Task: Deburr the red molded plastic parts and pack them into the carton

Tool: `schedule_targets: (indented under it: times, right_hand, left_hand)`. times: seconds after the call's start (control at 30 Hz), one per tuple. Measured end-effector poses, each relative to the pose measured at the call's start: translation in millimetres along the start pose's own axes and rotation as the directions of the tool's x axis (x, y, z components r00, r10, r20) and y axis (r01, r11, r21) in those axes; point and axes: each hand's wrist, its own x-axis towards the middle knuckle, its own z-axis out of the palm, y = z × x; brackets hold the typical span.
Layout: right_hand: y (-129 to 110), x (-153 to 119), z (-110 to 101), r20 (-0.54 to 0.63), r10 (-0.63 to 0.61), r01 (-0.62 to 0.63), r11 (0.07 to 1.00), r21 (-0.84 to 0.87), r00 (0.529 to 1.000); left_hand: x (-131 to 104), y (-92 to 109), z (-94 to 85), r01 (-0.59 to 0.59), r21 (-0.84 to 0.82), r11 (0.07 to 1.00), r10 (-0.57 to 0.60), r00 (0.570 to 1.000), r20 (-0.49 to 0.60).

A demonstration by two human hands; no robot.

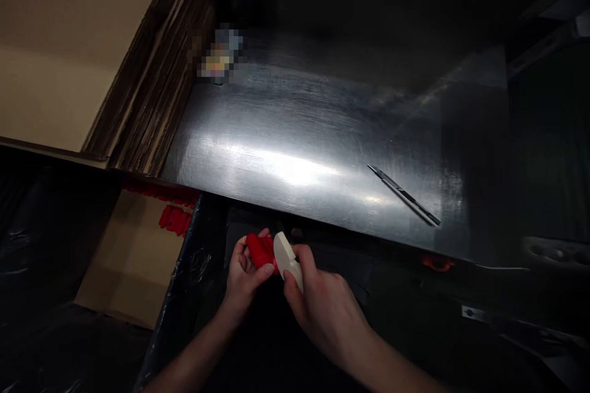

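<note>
Just in front of the metal table's near edge, my left hand is closed around a red part, with the thumb on its lower side. My right hand grips a white tool between thumb and fingers. The tool's broad, rounded end lies against the right side of the red part. Where the two meet is partly hidden by the tool.
A stack of cardboard sheets covers the table's left side. A slim cutter lies on the metal table. At lower left, red parts rest on cardboard beside dark plastic film. Something red shows under the table's front edge.
</note>
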Motion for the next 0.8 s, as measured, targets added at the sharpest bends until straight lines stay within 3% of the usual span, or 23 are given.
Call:
schedule_targets:
  times: [0.33, 0.8]
  right_hand:
    - [-8.8, -3.9, -0.9, 0.062, 0.118, -0.119, 0.993, -0.003, 0.991]
    - [-16.0, -2.5, -0.9, 0.145, 0.161, -0.152, 0.986, -0.072, 0.976]
  left_hand:
    - [-1.4, -2.0, -1.6, 0.033, -0.016, 0.999, -0.034, 0.999, -0.032]
    - [2.5, -9.5, -5.8, 0.055, -0.043, 0.998, -0.057, 0.997, -0.053]
